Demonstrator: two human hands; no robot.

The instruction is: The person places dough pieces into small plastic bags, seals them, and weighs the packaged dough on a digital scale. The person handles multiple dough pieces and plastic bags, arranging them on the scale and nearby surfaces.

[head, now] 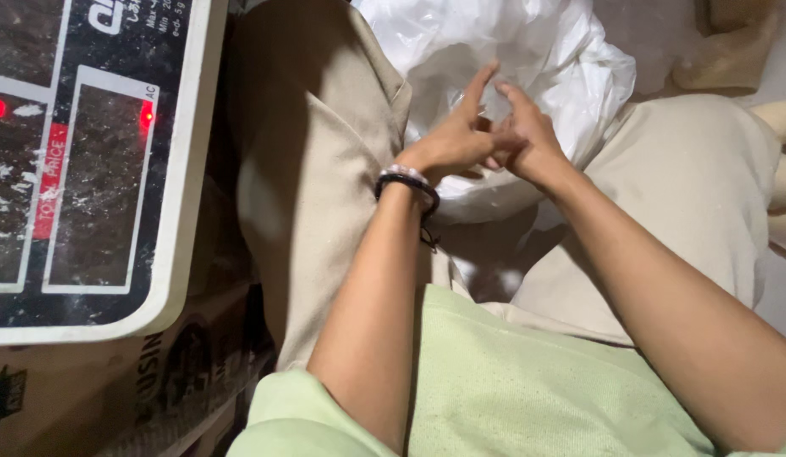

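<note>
Left hand: the left hand (454, 140), with a dark beaded bracelet (407, 184) being worn at the wrist, is being held over the mouth of a crinkled white plastic bag (528, 51); the forefinger is being stretched out straight and the other fingers are being curled in toward the right hand.

Right hand: the right hand (528, 135) is being pressed against the left, fingers crossing it; a small clear fold of plastic seems to be pinched between the two, though whether either hand is truly closed on it cannot be told.

Bag: the white plastic bag is being kept between the knees, against the beige trousers (317, 152), its top lying open and loose.

Scale: a white-rimmed digital weighing scale with a black panel and red lights (97, 169) is being left on a brown cardboard carton (114, 389), well apart from both hands.

Clothing: a pale green shirt (511, 389) is being worn.

Risk: the thin film is judged likely to be lost from so light a fingertip pinch, or to be torn if it is being pulled unevenly; the slack bag could be tipped from the lap, since nothing is being used to steady its body.
</note>
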